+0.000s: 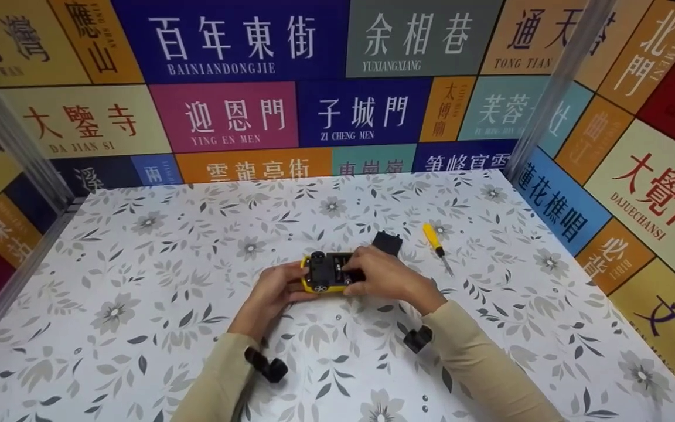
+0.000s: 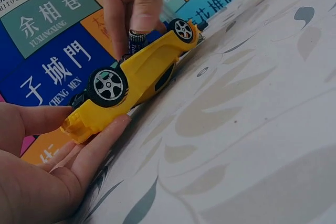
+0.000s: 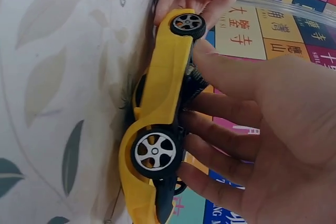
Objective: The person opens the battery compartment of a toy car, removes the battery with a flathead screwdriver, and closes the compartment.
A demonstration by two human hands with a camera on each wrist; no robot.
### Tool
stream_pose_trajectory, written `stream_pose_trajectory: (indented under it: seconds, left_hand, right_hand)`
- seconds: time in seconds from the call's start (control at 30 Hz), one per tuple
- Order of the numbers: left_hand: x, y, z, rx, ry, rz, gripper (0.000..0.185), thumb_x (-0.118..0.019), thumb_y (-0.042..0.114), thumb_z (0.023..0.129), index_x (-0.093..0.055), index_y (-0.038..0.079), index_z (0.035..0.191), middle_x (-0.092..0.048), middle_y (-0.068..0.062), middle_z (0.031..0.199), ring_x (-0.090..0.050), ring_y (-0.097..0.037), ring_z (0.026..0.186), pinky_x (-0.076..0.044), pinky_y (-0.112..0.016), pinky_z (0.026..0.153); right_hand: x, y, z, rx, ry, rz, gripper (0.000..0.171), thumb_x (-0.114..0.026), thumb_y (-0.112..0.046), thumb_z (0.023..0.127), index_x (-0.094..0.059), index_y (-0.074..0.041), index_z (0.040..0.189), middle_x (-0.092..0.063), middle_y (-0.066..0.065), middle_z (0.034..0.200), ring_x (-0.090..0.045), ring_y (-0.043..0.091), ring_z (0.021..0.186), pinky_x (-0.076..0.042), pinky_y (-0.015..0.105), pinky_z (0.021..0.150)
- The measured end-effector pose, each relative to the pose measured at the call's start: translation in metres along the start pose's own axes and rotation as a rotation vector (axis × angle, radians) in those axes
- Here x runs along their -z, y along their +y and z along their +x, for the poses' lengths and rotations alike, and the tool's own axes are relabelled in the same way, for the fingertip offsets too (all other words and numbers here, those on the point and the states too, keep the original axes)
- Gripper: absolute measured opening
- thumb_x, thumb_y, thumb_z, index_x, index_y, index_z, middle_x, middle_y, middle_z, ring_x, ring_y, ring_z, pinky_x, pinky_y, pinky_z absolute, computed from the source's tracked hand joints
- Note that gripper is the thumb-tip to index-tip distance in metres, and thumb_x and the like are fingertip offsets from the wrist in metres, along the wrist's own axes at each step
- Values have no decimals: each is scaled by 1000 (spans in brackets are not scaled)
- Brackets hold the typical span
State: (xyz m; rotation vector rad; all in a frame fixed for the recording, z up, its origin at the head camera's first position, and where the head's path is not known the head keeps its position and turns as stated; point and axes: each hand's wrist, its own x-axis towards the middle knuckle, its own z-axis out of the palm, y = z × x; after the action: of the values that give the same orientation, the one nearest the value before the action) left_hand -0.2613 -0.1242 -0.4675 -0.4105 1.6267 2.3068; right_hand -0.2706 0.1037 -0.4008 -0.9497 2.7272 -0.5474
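Currently left hand (image 1: 276, 290) grips upturned yellow toy car (image 1: 326, 274); right hand (image 1: 385, 275) pinches battery (image 2: 136, 39), which may slip or seat crooked.

Staged recording booth rather than a lived-in room. A table (image 1: 138, 281) under a grey floral-leaf cover is enclosed on three sides by wall panels (image 1: 226, 117) printed with coloured blocks of Chinese place names, joined at the corners by metal posts (image 1: 554, 88). Fixed furnishings or household fittings are not visible.
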Motion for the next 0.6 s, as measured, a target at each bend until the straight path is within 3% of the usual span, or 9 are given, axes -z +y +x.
stream_pose_trajectory:
  seconds: [0.17, 0.4, 0.6]
  left_hand:
    - [-1, 1, -1, 3, -3, -11, 44, -60, 2, 89, -59, -5, 133, -69, -28, 118, -75, -29, 87, -62, -44, 80]
    - [-3, 2, 0, -5, -21, -6, 46, -61, 3, 90, -58, -3, 136, -66, -27, 125, -75, -28, 89, -62, -43, 82]
    - [0, 2, 1, -2, -6, -7, 50, -61, 3, 92, -52, 0, 141, -62, -29, 131, -74, -29, 90, -62, -44, 82]
  right_hand:
    - [-2, 1, -1, -1, 54, 40, 37, -78, -29, 87, -75, -10, 118, -69, 8, 116, -62, 25, 112, -50, 45, 101]
    - [-5, 8, -1, -61, 192, 261, 24, -74, -21, 91, -76, -10, 111, -77, 8, 103, -71, 20, 92, -59, 37, 81]
    - [-7, 11, -1, -83, 285, 347, 27, -73, -24, 92, -75, -10, 115, -77, 8, 106, -72, 21, 95, -60, 37, 83]
